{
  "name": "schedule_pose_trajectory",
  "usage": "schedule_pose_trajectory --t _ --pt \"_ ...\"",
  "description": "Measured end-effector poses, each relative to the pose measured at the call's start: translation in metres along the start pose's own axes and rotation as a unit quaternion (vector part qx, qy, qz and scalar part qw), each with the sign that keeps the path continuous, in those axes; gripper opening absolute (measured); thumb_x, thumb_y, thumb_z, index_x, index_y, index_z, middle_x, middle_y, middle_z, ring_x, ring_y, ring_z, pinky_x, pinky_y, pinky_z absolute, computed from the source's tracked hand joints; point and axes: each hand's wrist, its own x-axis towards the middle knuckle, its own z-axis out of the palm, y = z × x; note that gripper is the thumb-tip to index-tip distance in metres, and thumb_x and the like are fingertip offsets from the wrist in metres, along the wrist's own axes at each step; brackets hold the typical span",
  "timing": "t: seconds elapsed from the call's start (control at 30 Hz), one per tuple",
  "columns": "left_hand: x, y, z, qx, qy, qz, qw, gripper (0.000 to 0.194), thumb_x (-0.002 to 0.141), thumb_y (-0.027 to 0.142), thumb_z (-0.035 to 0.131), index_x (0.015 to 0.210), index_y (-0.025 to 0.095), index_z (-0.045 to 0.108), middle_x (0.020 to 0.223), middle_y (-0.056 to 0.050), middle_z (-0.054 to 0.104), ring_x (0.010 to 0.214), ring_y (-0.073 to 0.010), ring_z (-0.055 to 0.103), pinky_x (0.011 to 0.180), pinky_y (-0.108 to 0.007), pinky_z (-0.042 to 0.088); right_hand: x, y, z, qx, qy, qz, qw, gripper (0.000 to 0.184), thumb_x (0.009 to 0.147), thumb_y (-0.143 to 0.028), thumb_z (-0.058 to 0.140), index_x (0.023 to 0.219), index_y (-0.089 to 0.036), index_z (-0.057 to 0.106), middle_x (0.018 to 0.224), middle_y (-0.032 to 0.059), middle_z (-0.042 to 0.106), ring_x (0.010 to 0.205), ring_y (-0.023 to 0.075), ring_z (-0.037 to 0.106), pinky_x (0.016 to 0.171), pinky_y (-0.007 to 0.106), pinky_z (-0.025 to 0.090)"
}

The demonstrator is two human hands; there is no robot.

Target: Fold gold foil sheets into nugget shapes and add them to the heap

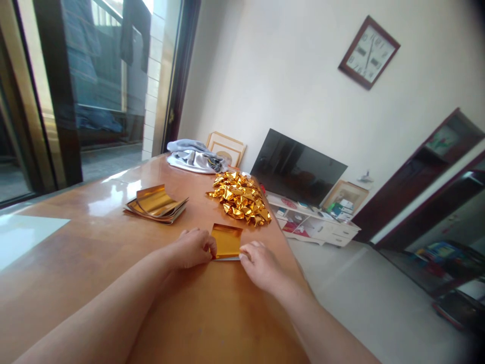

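Observation:
A sheet of gold foil paper [226, 240] lies on the wooden table between my hands, its near edge turned up a little and a pale strip showing below. My left hand [195, 248] pinches its near left corner with curled fingers. At the near right corner, my right hand [259, 260] grips the paper between thumb and fingers. A stack of gold foil sheets [157, 205], curled at the edges, lies beyond my left hand. Past the sheet, a heap of folded gold foil pieces [242, 197] sits near the table's right edge.
The glossy wooden table [94, 273] ends on the right above a tiled floor. Grey-blue cloth [193, 154] lies at its far end. Beyond stand a television [297, 162] and a white cabinet [322, 227]. A pale sheet [28, 237] lies at the left.

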Motion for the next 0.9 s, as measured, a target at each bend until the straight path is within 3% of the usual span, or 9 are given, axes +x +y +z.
schedule_pose_trajectory --t 0.17,0.27,0.37,0.43,0.5,0.6,0.77,0.9 --pt "0.003 -0.007 0.007 -0.029 0.028 0.010 0.999 0.024 0.071 0.019 0.060 0.082 0.031 0.077 0.091 0.000 0.075 0.092 -0.0244 0.065 0.079 -0.033 0.041 0.008 0.009 0.016 0.062 -0.002 0.017 0.998 0.008 0.079 -0.015 0.062 0.074 -0.021 0.065 0.082 0.0018 0.067 0.080 0.0171 0.059 0.070 0.026 0.039" --pt "0.009 -0.011 0.009 -0.086 0.091 -0.010 0.992 0.024 0.071 0.018 0.059 0.088 0.025 0.074 0.089 -0.001 0.072 0.083 -0.0209 0.063 0.072 -0.029 0.041 0.011 0.011 0.017 0.153 0.005 0.054 0.987 0.008 0.076 -0.016 0.063 0.069 -0.021 0.061 0.073 -0.0008 0.063 0.070 0.0150 0.055 0.062 0.024 0.035" --pt "0.012 -0.011 0.008 -0.177 0.195 -0.053 0.963 0.018 0.075 0.017 0.057 0.090 0.019 0.067 0.086 -0.002 0.068 0.078 -0.0184 0.060 0.069 -0.028 0.042 0.012 0.005 0.010 0.294 0.012 0.118 0.949 0.010 0.079 -0.024 0.062 0.070 -0.020 0.058 0.066 -0.0031 0.057 0.063 0.0140 0.049 0.057 0.024 0.032" --pt "0.012 -0.008 0.006 -0.254 0.230 -0.077 0.936 0.010 0.080 0.024 0.058 0.088 0.018 0.062 0.081 -0.001 0.064 0.075 -0.0172 0.058 0.067 -0.027 0.042 0.012 -0.003 0.005 0.384 0.031 0.141 0.912 0.012 0.079 -0.029 0.063 0.072 -0.020 0.058 0.067 -0.0038 0.055 0.064 0.0136 0.048 0.058 0.025 0.033" --pt "0.008 -0.001 0.004 -0.339 0.211 -0.080 0.913 0.020 0.084 0.039 0.062 0.087 0.019 0.059 0.078 0.001 0.060 0.070 -0.0161 0.054 0.062 -0.026 0.041 0.011 -0.011 0.002 0.452 0.049 0.150 0.878 0.014 0.077 -0.031 0.066 0.075 -0.020 0.059 0.070 -0.0039 0.055 0.067 0.0134 0.047 0.062 0.025 0.035" --pt "0.002 0.010 0.003 -0.436 0.133 -0.063 0.888 0.037 0.080 0.054 0.069 0.085 0.018 0.059 0.074 0.002 0.057 0.065 -0.0140 0.050 0.058 -0.024 0.037 0.008 -0.023 0.001 0.525 0.050 0.155 0.836 0.016 0.077 -0.033 0.067 0.079 -0.020 0.060 0.071 -0.0043 0.056 0.066 0.0127 0.045 0.062 0.025 0.033" --pt "0.000 0.023 0.003 -0.523 0.094 0.005 0.847 0.030 0.077 0.043 0.075 0.084 0.017 0.061 0.076 0.002 0.058 0.069 -0.0129 0.050 0.065 -0.025 0.039 0.004 -0.041 0.003 0.569 0.032 0.159 0.806 0.013 0.078 -0.030 0.067 0.079 -0.018 0.060 0.068 -0.0036 0.056 0.064 0.0118 0.043 0.059 0.026 0.030" --pt "0.002 0.022 0.004 -0.560 0.092 0.007 0.823 0.023 0.076 0.032 0.074 0.087 0.015 0.063 0.080 -0.001 0.063 0.072 -0.0134 0.053 0.072 -0.027 0.042 0.005 -0.049 0.007 0.588 0.013 0.162 0.792 0.014 0.076 -0.029 0.069 0.079 -0.018 0.061 0.068 -0.0031 0.057 0.063 0.0110 0.044 0.058 0.025 0.030"
